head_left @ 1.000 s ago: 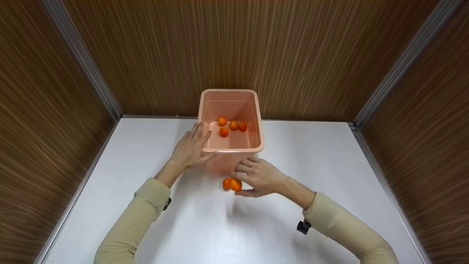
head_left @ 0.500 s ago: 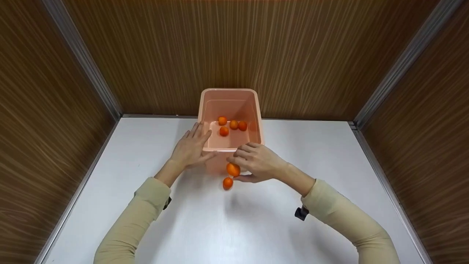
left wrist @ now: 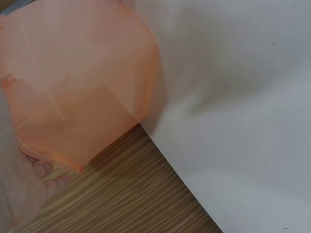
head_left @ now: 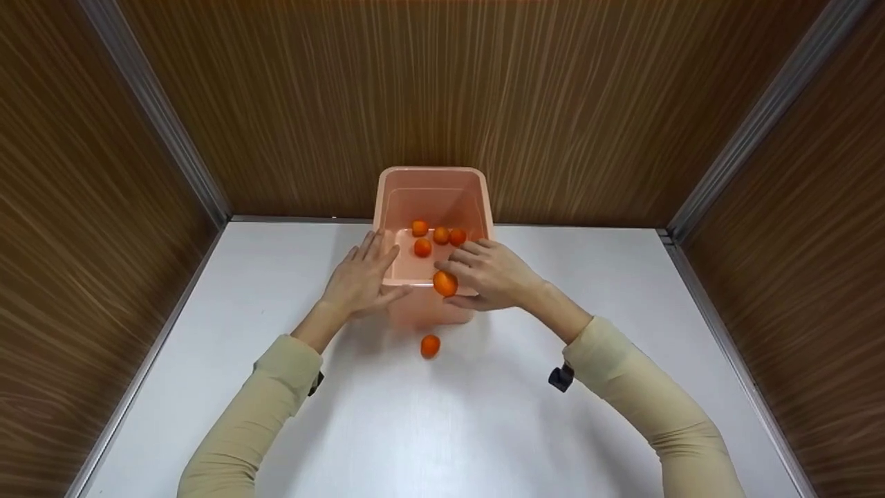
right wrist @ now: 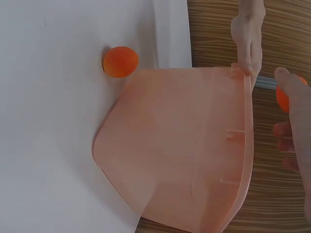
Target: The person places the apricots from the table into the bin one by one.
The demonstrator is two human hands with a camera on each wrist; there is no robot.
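The white counter (head_left: 525,415) under my arms is boxed in by wood-grain walls (head_left: 442,90) on three sides. At its far edge, against the back wall, stands the peach plastic bin (head_left: 484,207), open side up.

My left hand (head_left: 359,280) lies against the bin's near-left corner, fingers (head_left: 375,245) straight along the outer wall and rim, thumb under the front lip. It grips nothing; as I judge it, it is there to brace the light bin so it does not slide or tip.

My right hand (head_left: 494,277) hangs over the bin's near rim, fingers (head_left: 464,259) curled round a small orange fruit (head_left: 445,283), which sits at my fingertips just above the front edge. The right wrist view shows only a sliver of that fruit beside my thumb.

Four more little orange fruits (head_left: 437,238) lie on the bin's floor, three in a loose row toward the back and one nearer me.

One last fruit (head_left: 430,346) rests on the counter just in front of the bin's near wall, apart from both hands.
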